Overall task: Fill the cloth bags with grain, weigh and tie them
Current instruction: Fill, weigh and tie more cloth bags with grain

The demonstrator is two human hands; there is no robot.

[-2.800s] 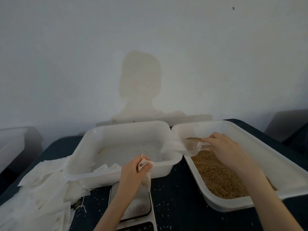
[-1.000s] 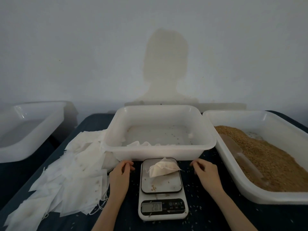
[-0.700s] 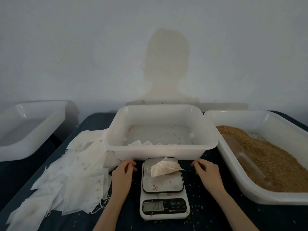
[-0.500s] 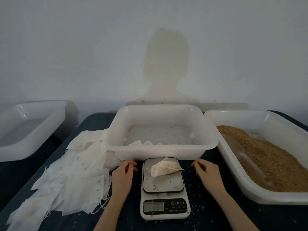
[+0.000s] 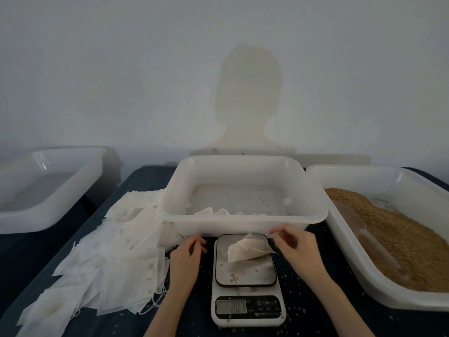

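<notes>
Table [image 5: 301,300]: covered in dark cloth; loose grains are scattered over it around the scale.
Grain tray [image 5: 364,271]: a large white tray is set at the right; brown grain [image 5: 401,237] is heaped in it, and a clear scoop [image 5: 359,229] is laid on the grain along the tray's left wall.
Middle tub [image 5: 243,222]: a white tub is placed at the centre, just beyond the scale; a few stray grains and some white bags are seen on its floor.
Far-left tub [image 5: 36,215]: a third white tub is seen at the left, off the table's edge.
Bag pile [image 5: 104,259]: flat white cloth bags are spread in a loose heap left of the scale, partly tucked under the middle tub.
Scale [image 5: 247,310]: a small white digital scale is set near the front centre; its display is lit, the digits blurred.
Filled bag [image 5: 245,250]: one cloth bag is laid on the scale's plate, toward its far edge; a few grains are spilled beside it.
Right hand [image 5: 296,246]: raised just right of the bag, fingers loosely curled, nothing held; contact with the bag cannot be told.
Left hand [image 5: 185,256]: rested on the table left of the scale, fingers bent, nothing held.
</notes>
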